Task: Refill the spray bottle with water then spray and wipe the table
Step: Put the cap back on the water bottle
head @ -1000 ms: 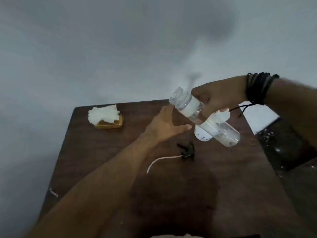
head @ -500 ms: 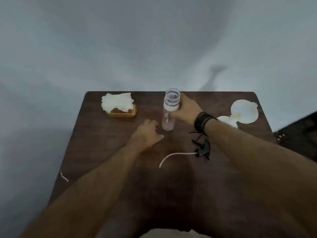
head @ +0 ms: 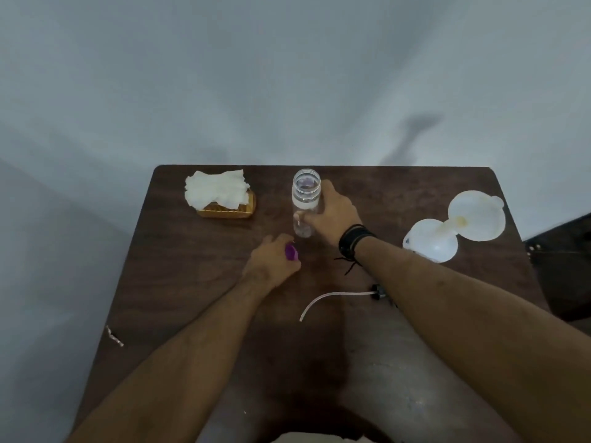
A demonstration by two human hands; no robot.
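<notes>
A clear bottle [head: 305, 199] with a white band and an open mouth stands upright at the back middle of the dark wooden table [head: 179, 282]. My right hand [head: 332, 215] is wrapped around its right side. In front of it my left hand [head: 273, 262] rests on the table, closed around a small purple object [head: 291, 251]. The black spray head with its white tube [head: 332, 298] lies on the table, partly hidden under my right forearm. A pile of white tissues [head: 217, 188] sits on a golden holder at the back left.
A white jug [head: 430, 239] with its round lid flipped open [head: 476, 215] stands at the right side of the table. A small scrap [head: 114, 336] lies at the left edge. A pale wall rises behind the table; dark floor shows on the right.
My right hand brought the tilted bottle down from the air and stood it upright on the table. My left hand drew back, lowered to the table and closed on the purple object.
</notes>
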